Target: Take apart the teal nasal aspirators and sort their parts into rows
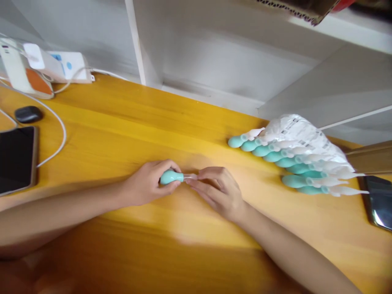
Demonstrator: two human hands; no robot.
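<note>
gripping a green bulb [170, 177] in the left hand [147, 183], at or just above the middle of the counter [122, 134], with thumb and forefinger curled along opposite sides and kept apart only by the bulb. pinching a clear tip [189, 177] in the right hand [222, 192] – thumb and fingertips drawn nearly together at the outer end, remaining fingers loosely bent. holding bulb and tip in one line, end to end, between both hands; cannot tell the depth of the tip in the bulb's neck.

busy, by the look of it, at the joint between bulb and tip; pushing in, turning or pulling out, impossible to say from a single moment. calls next for a firm but gentle hold on the bulb, probably soft and easily dented, and for keeping the tip straight along the same line – any slant likely to bend it or let it slip from such a narrow pinch.

see, well apart to the right, a slanting row of similar green bulbs [272, 156] with pale tips [344, 190], side by side, green ends toward the hands and tips pointing away to the right. see beside the row a white plastic bag [301, 132], and near the lower tips a dark phone [378, 200].
</note>
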